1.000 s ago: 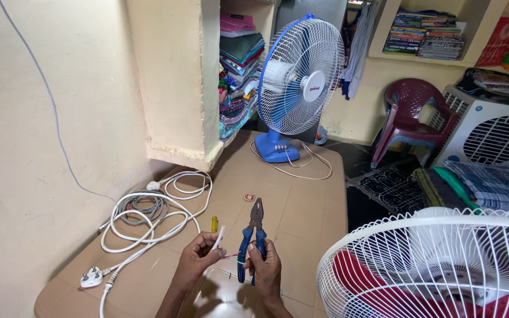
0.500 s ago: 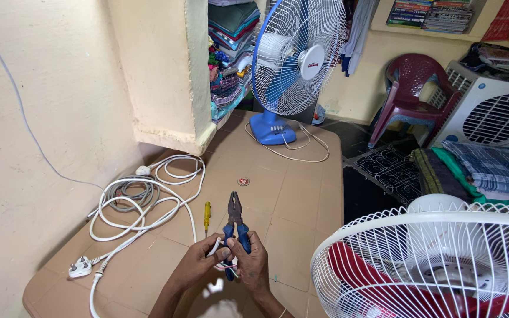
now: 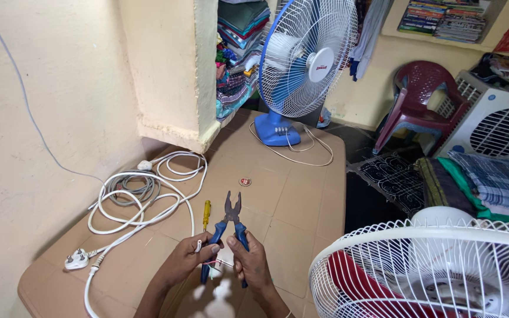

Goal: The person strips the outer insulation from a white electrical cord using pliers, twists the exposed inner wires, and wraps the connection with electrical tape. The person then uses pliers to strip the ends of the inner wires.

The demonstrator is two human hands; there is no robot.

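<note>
Gripping: my left hand (image 3: 187, 259) and my right hand (image 3: 250, 264) are both closed around the blue-handled steel pliers (image 3: 228, 231), one handle in each, low over the near end of the brown tabletop (image 3: 290, 200).
Pliers: held upright with the dark jaws pointing away from me and slightly parted; the handles run down between my palms.
Thin wire: a short pale strand (image 3: 222, 263) sits between my fingertips just below the handles; I cannot tell exactly how it is pinched.
Screwdriver: a small yellow-handled screwdriver (image 3: 205, 213) lies flat on the tabletop just left of the pliers.
Cable: a long white power cable (image 3: 148, 203) lies coiled on the left half, its white three-pin plug (image 3: 78, 258) resting near the left edge.
Small disc: a round reddish piece (image 3: 244, 182) lies on the tabletop beyond the plier jaws.
Far fan: a blue-and-white table fan (image 3: 301, 65) stands upright at the far end, its cord looped beside its base.
Near fan: a white wire fan guard with red blades (image 3: 425, 271) fills the lower right, close to my right hand.
</note>
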